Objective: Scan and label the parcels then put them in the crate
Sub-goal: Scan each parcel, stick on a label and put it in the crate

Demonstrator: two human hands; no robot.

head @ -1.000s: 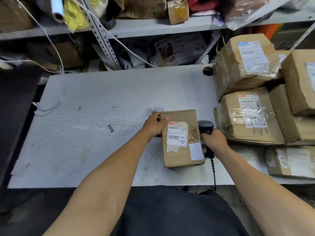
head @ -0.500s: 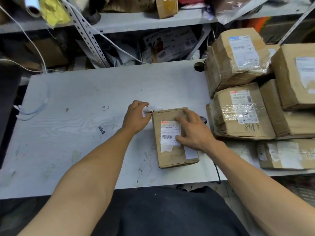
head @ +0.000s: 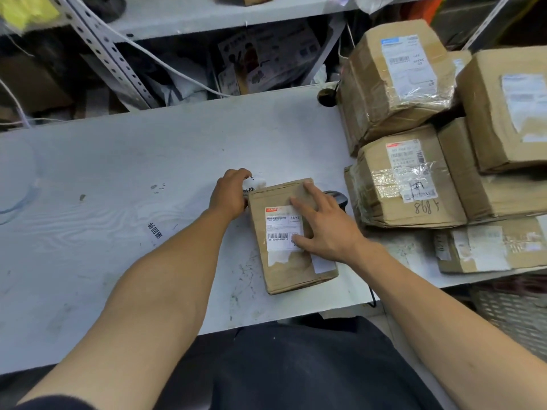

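Note:
A small brown cardboard parcel (head: 284, 267) with a white barcode label lies flat on the white table (head: 118, 202) in front of me. My right hand (head: 322, 229) rests flat on its top with fingers spread and straight. My left hand (head: 229, 192) sits at the parcel's far left corner, its fingers curled round a small white printed label (head: 255, 184). The black barcode scanner (head: 337, 198) lies on the table just right of the parcel, mostly hidden behind my right hand; its cable hangs over the front edge.
Several taped cardboard parcels (head: 408, 179) are stacked on the right side of the table. A perforated crate (head: 515, 315) stands below the table edge at the right. Cluttered metal shelving (head: 189, 22) and white cables run along the back.
My right hand has let go of the scanner, which now lies beside the parcel, and moved onto the parcel's top. My left hand has shifted to the white label at the far corner.

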